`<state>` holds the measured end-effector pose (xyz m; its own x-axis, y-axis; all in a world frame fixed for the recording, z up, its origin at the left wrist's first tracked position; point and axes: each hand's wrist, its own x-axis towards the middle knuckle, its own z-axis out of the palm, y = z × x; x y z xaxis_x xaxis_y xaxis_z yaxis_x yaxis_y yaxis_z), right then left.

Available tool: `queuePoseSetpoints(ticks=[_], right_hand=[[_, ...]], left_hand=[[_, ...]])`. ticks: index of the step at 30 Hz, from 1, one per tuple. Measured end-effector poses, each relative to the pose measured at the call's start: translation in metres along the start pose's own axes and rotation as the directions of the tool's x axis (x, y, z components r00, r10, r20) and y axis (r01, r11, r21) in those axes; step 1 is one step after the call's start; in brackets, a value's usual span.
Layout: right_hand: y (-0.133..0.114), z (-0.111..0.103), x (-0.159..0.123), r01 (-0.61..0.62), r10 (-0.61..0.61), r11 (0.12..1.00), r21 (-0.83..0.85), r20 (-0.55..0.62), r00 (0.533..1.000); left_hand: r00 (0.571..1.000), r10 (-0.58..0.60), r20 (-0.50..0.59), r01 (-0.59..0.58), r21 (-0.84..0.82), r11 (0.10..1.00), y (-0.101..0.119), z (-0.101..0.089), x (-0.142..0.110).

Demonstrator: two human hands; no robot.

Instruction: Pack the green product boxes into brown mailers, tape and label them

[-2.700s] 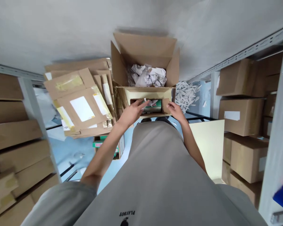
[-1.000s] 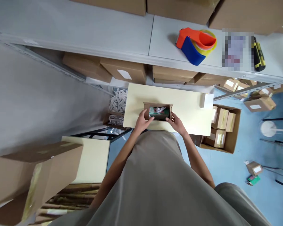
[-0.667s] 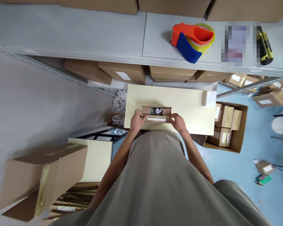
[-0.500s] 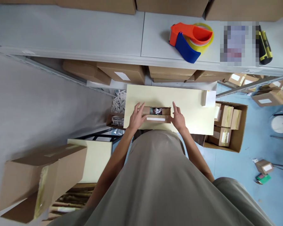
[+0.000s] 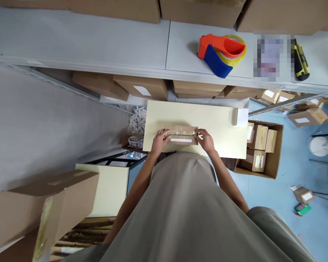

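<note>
A small long cardboard box point(image 5: 181, 135) lies on the pale tabletop point(image 5: 224, 140) in front of me. Its top flaps are folded over, meeting along a seam, and a white label runs along the near part. What it contains is hidden. At its left end my left hand point(image 5: 159, 142) grips the edge, thumb on the near side and fingers at the far side. Mirroring it, my right hand point(image 5: 206, 141) holds the right end with fingers curled at the corner.
A tape dispenser point(image 5: 221, 54) and a yellow-black cutter point(image 5: 301, 60) lie on the shelf point(image 5: 104, 43) above. A white block-shaped box point(image 5: 241, 117) stands on the table's right end. Right of the table, a large carton point(image 5: 273, 156) holds several small boxes; an open carton point(image 5: 43, 211) is at lower left.
The small box's flaps have come down over its opening, hiding the contents seen earlier. Both hands have closed in on the box's ends from a looser, spread pose.
</note>
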<state>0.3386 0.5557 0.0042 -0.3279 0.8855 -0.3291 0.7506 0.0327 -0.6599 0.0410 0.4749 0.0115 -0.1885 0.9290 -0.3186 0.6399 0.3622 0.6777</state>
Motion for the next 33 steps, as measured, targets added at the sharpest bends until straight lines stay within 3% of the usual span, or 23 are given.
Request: queuePoseSetpoints(ticks=[4,6,8,10,12,14,16,19,21,24,27,29,31,33], right_hand=[[-0.015,-0.025,0.01,0.127,-0.139,0.981,-0.147,-0.081,0.987],[-0.033,-0.055,0.025,0.251,-0.295,0.943,-0.218,-0.202,0.934],[-0.061,-0.095,0.046,0.351,-0.443,0.885,-0.308,-0.32,0.838],[-0.094,-0.139,0.071,0.39,-0.541,0.828,-0.404,-0.39,0.745],[-0.127,-0.177,0.097,0.353,-0.568,0.802,-0.481,-0.435,0.699],[-0.153,-0.204,0.122,0.267,-0.535,0.805,-0.53,-0.451,0.714],[-0.169,-0.218,0.144,0.165,-0.452,0.814,-0.557,-0.429,0.782],[-0.178,-0.223,0.166,0.059,-0.325,0.798,-0.6,-0.345,0.881],[-0.177,-0.225,0.173,0.035,-0.285,0.78,-0.625,-0.304,0.909],[-0.173,-0.228,0.174,0.028,-0.279,0.791,-0.611,-0.319,0.906],[-0.162,-0.22,0.156,0.071,-0.29,0.853,-0.517,-0.356,0.888],[-0.151,-0.197,0.129,0.152,-0.278,0.926,-0.345,-0.351,0.894],[-0.139,-0.161,0.091,0.26,-0.256,0.965,-0.029,-0.305,0.917],[-0.13,-0.118,0.048,0.297,-0.234,0.889,0.348,-0.212,0.949]], left_hand=[[0.994,0.101,-0.029,-0.099,0.074,0.992,0.01,-0.022,0.014],[0.973,0.207,-0.105,-0.197,0.095,0.976,0.029,-0.042,0.032],[0.92,0.337,-0.199,-0.325,0.092,0.941,0.06,-0.067,0.055],[0.84,0.462,-0.285,-0.456,0.09,0.885,0.101,-0.093,0.077],[0.762,0.549,-0.343,-0.551,0.101,0.828,0.144,-0.116,0.094],[0.705,0.609,-0.364,-0.609,0.129,0.783,0.182,-0.132,0.103],[0.673,0.644,-0.365,-0.639,0.152,0.754,0.208,-0.138,0.106],[0.663,0.668,-0.338,-0.659,0.16,0.735,0.223,-0.133,0.1],[0.679,0.666,-0.309,-0.66,0.141,0.738,0.221,-0.124,0.093],[0.72,0.635,-0.279,-0.644,0.069,0.762,0.209,-0.107,0.08],[0.754,0.585,-0.297,-0.623,-0.045,0.781,0.19,-0.086,0.061],[0.778,0.525,-0.344,-0.598,-0.149,0.788,0.175,-0.071,0.041],[0.805,0.444,-0.393,-0.562,-0.268,0.782,0.159,-0.056,0.017],[0.834,0.358,-0.42,-0.516,-0.363,0.776,0.144,-0.043,-0.01]])
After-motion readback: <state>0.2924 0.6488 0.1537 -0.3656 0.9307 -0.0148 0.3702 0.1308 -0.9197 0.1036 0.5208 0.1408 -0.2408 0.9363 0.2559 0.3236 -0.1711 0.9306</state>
